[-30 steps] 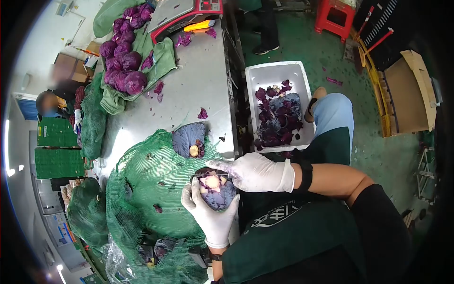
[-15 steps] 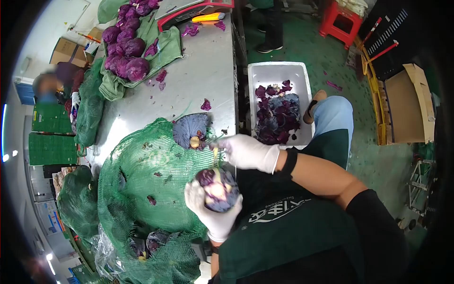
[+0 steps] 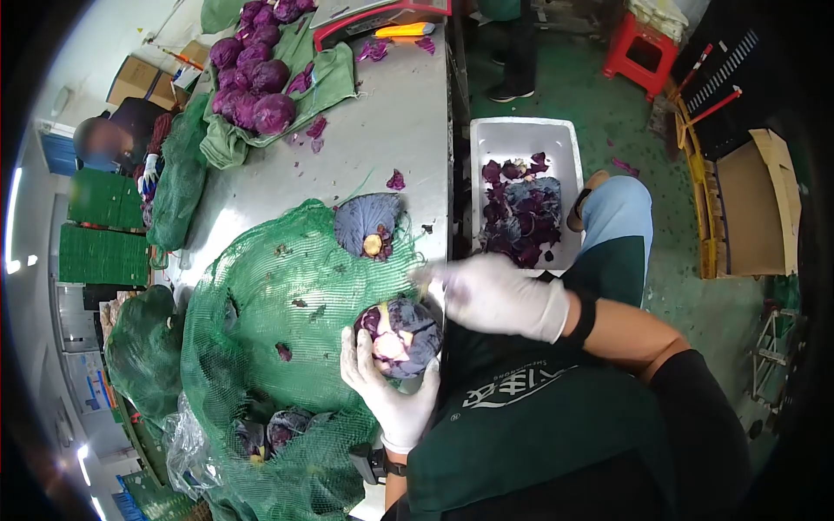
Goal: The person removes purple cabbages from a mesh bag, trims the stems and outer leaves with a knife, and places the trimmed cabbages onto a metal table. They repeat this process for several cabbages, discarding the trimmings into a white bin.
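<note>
My left hand [image 3: 395,408], in a white glove, cups a red cabbage [image 3: 408,343] from below and the side. The cabbage's pale cut stem and ribs face up. My right hand [image 3: 491,295], gloved too and blurred, is closed just above and to the right of the cabbage. Something small and smeared shows at its fingertips; I cannot make out what it is. A detached outer cabbage leaf [image 3: 365,217] with a round cut stem end lies on the green mesh sack [image 3: 269,304], beyond the held cabbage. More cabbages [image 3: 287,427] show inside the sack at its near end.
Peeled purple cabbages [image 3: 261,78] are heaped on a green cloth at the far end of the metal table [image 3: 304,174], near a red-edged scale [image 3: 382,17] and an orange-yellow knife [image 3: 404,30]. A white bin [image 3: 565,156] of leaf scraps stands right. A co-worker [image 3: 122,139] is at left.
My right hand has swung right and toward me, away from the loose leaf. The left hand still holds the cabbage, its cut stem now facing up more. The whole view has shifted slightly.
</note>
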Demonstrator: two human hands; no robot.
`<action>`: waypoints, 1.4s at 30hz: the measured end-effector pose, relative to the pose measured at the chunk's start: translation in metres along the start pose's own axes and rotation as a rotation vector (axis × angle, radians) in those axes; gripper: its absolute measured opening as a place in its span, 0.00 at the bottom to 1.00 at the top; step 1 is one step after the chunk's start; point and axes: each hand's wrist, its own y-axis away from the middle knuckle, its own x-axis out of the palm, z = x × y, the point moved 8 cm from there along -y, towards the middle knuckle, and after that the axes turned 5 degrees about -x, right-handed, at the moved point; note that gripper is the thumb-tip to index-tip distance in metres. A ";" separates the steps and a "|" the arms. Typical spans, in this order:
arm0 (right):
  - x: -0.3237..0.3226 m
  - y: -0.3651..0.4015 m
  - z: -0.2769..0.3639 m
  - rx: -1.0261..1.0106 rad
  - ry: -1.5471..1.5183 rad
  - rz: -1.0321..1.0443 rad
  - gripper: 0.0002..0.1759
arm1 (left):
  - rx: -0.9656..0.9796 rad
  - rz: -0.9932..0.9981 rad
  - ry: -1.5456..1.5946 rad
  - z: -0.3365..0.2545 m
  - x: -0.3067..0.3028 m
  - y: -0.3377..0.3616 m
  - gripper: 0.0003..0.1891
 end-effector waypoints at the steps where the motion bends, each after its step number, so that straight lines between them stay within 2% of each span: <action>1: 0.014 0.004 0.014 -0.088 -0.149 -0.003 0.27 | 0.026 -0.027 -0.024 -0.007 -0.001 -0.005 0.53; 2: 0.017 0.008 0.022 0.106 -0.012 0.242 0.31 | 0.029 -0.031 -0.020 -0.013 0.000 -0.008 0.53; 5: 0.001 0.013 0.038 -0.012 0.010 0.149 0.34 | -0.006 -0.078 -0.194 -0.019 0.003 -0.014 0.54; 8: -0.005 0.021 0.041 0.022 0.027 0.194 0.34 | -0.003 -0.112 -0.169 -0.021 0.008 -0.013 0.55; 12: 0.005 0.022 0.024 0.049 0.054 0.088 0.34 | 0.059 -0.126 -0.034 -0.021 0.015 -0.016 0.53; 14: 0.005 0.014 -0.001 0.088 -0.037 -0.077 0.33 | 0.098 -0.176 -0.047 -0.022 0.012 -0.014 0.54; 15: 0.004 0.013 -0.018 0.219 -0.070 -0.005 0.32 | 0.134 -0.217 -0.028 -0.017 0.012 -0.010 0.54; 16: 0.013 0.011 -0.041 0.247 -0.125 0.016 0.31 | 0.136 -0.221 -0.033 -0.015 0.012 -0.008 0.54; 17: 0.037 0.010 -0.075 0.229 -0.208 0.048 0.34 | 0.064 -0.225 0.092 -0.008 0.010 -0.007 0.53; 19: 0.051 0.004 -0.101 0.375 -0.714 0.030 0.35 | -0.096 -0.220 0.346 0.008 0.006 -0.008 0.51; 20: 0.044 0.000 -0.091 0.536 -1.138 -0.028 0.35 | -0.154 -0.185 0.449 0.022 0.007 -0.009 0.49; 23: -0.028 -0.022 -0.072 0.457 -0.966 -0.196 0.37 | -0.372 -0.190 0.852 0.066 0.018 -0.013 0.44; 24: -0.057 -0.028 -0.060 0.457 -0.930 -0.276 0.36 | -0.364 -0.193 0.851 0.066 0.022 -0.017 0.44; 26: -0.089 -0.034 -0.075 0.291 -0.933 -0.434 0.36 | -0.247 -0.303 0.797 0.055 0.023 -0.029 0.48; 28: -0.115 -0.020 -0.110 0.461 -0.371 -0.379 0.32 | -0.053 -0.305 0.628 0.032 0.025 -0.039 0.49; 30: -0.131 -0.008 -0.138 0.426 0.744 -0.194 0.27 | 0.057 -0.164 0.401 0.010 0.030 -0.048 0.49; 32: -0.144 0.004 -0.137 0.399 0.667 -0.304 0.32 | 0.097 -0.079 0.326 -0.008 0.031 -0.055 0.48; 33: -0.142 0.007 -0.117 0.261 0.642 -0.410 0.30 | 0.109 -0.075 0.286 -0.016 0.031 -0.057 0.48; 34: -0.135 0.002 -0.091 0.262 0.549 -0.357 0.31 | 0.117 -0.061 0.240 -0.022 0.032 -0.057 0.48; 35: -0.116 0.001 -0.085 0.227 0.290 -0.338 0.34 | 0.113 -0.052 0.233 -0.024 0.035 -0.057 0.48; 36: -0.100 -0.003 -0.052 0.119 0.272 -0.264 0.34 | 0.123 -0.057 0.208 -0.027 0.037 -0.056 0.49; 37: -0.083 -0.002 -0.026 0.169 0.223 -0.034 0.37 | 0.137 -0.063 0.186 -0.031 0.039 -0.058 0.49; 38: -0.058 0.002 -0.020 0.100 0.209 0.045 0.41 | 0.146 -0.054 0.187 -0.032 0.040 -0.059 0.49; 39: -0.029 0.006 -0.023 0.014 0.134 0.016 0.42 | 0.139 -0.059 0.214 -0.031 0.040 -0.059 0.50; 40: -0.030 0.003 -0.006 0.045 0.070 0.096 0.43 | 0.128 -0.064 0.240 -0.029 0.039 -0.059 0.50; 42: -0.018 0.003 -0.003 -0.018 0.041 0.080 0.42 | 0.115 -0.058 0.214 -0.027 0.041 -0.058 0.51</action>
